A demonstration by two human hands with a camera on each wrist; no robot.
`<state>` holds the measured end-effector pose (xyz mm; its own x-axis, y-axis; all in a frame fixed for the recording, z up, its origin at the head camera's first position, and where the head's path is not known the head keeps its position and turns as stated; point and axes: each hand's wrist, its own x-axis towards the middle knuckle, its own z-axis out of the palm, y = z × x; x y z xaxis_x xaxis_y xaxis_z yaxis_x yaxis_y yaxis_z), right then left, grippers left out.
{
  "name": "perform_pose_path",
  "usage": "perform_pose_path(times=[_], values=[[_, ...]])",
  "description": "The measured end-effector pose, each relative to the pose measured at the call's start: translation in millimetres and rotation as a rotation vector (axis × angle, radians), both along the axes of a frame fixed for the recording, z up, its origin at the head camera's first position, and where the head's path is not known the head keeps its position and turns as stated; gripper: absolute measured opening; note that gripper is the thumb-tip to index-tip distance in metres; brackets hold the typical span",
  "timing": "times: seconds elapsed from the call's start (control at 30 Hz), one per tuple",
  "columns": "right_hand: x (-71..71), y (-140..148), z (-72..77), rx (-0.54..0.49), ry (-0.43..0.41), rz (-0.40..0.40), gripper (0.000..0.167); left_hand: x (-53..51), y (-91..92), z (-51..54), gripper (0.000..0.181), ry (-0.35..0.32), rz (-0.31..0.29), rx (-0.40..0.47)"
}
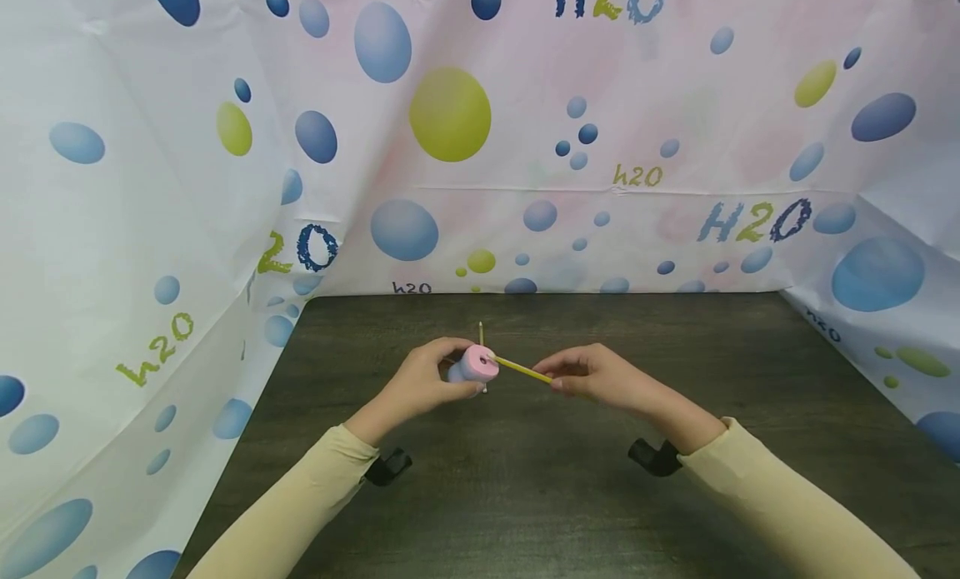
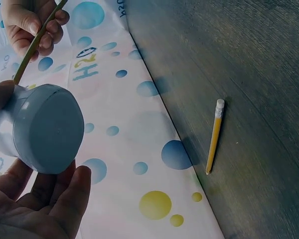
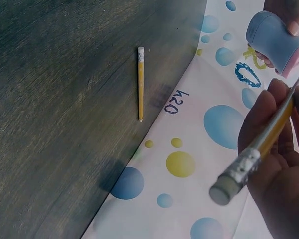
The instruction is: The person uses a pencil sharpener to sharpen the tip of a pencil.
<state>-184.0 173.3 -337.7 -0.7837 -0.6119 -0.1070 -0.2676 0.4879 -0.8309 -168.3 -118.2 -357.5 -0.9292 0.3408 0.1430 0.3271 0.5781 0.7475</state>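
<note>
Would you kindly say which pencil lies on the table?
The pencil partly hidden by the container in the head view; the right hand holds the other pencil.

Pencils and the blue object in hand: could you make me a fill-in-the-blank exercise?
The left hand holds a blue object whose holed end is ____.
The right hand holds a pencil coloured ____.
Its eraser points ____ from the blue object.
The other pencil lies on the ____, touched by neither hand.

Missing words: pink; yellow; away; table.
</note>
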Motion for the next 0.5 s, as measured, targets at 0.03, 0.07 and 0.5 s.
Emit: perform_pose_path(times=[0.03,0.07,0.5], values=[[-0.1,-0.1,0.1,0.001,0.000,0.000,0.032,0.2,0.8,0.4,0.055,-0.001,-0.002,-0.002],[-0.2,-0.1,0.1,0.004,0.002,0.000,0.031,0.2,1.3,0.5,0.054,-0.002,-0.005,-0.001],[0.1,0.1,1.9,0.065,0.056,-0.015,0.029,0.5,2.7,2.8,0.053,-0.010,-0.010,-0.032]])
